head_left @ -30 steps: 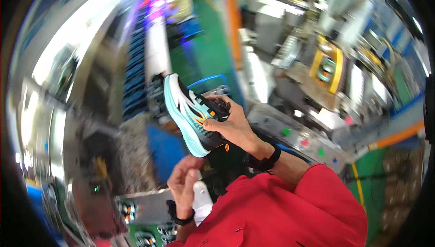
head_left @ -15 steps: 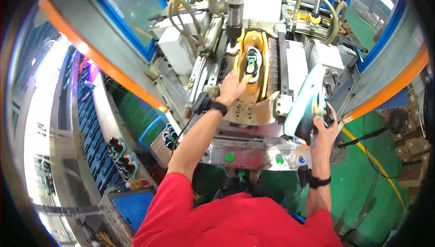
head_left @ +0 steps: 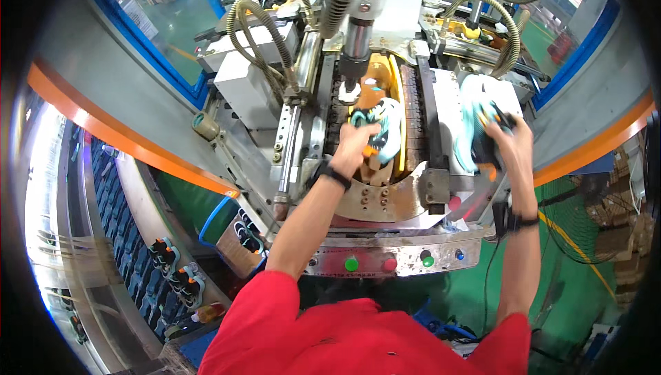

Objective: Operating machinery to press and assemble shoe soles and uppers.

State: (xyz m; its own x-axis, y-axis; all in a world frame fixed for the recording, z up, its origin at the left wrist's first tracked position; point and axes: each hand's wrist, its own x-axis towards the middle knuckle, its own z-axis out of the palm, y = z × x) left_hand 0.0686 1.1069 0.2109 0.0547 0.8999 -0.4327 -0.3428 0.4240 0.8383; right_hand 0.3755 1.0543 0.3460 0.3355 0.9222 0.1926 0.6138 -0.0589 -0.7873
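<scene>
Center shoe [head_left: 390, 132]: black and aqua upper, pale white-aqua edge along its right side, orange bit near its lower end; sits just right of frame center, long axis roughly up-down, partly covered, exact tilt unclear. Second shoe [head_left: 467, 127]: right of center, held up, blurred; long axis roughly vertical, pale aqua sole toward frame left, dark upper toward right, orange at lower end.

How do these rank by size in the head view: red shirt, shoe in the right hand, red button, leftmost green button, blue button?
1. Red shirt
2. Shoe in the right hand
3. Red button and leftmost green button, too alike to rank
4. Blue button
</scene>
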